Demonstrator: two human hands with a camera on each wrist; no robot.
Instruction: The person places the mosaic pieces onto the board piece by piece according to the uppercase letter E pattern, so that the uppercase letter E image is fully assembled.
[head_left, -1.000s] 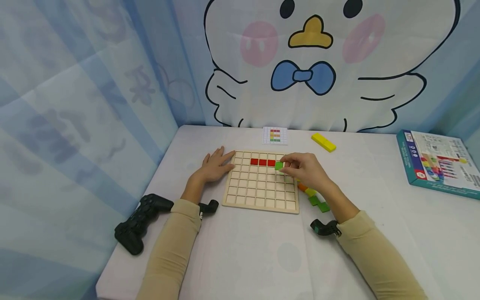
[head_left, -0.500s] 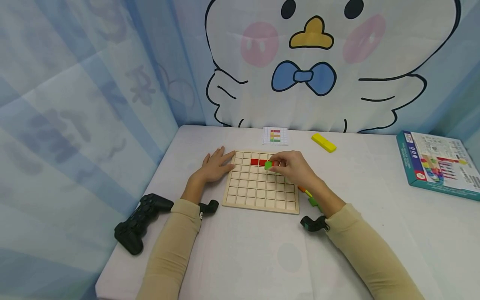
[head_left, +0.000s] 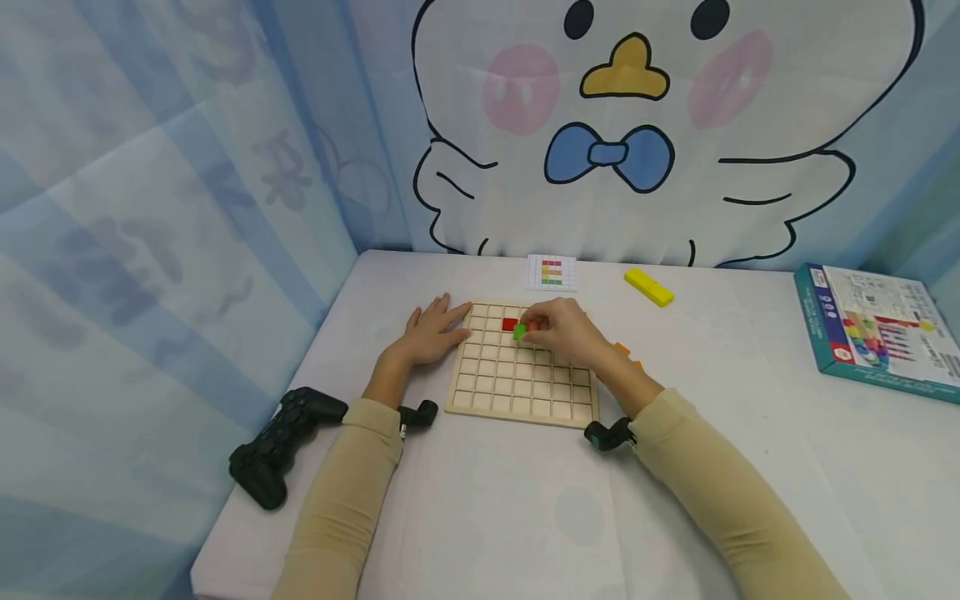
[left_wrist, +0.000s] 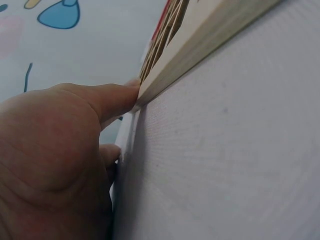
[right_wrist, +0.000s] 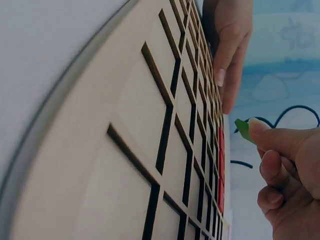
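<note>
A wooden grid board lies on the table. My left hand rests beside its left edge, fingers straight and spread. In the left wrist view, the thumb touches the board's corner. My right hand pinches a small green tile between thumb and finger, held over an upper row. In the right wrist view this tile is apart from the board's surface. One red tile shows in that row; the right hand covers others, which appear as a red strip in the right wrist view.
A card with a coloured grid pattern lies behind the board. To its right is a yellow bar. Orange pieces show partly behind the right forearm. A black game controller lies left, a flat box right.
My right hand has moved left along the row of red tiles with the green tile, covering more of them. The left hand has stayed still. Loose pieces are now mostly behind the right forearm.
</note>
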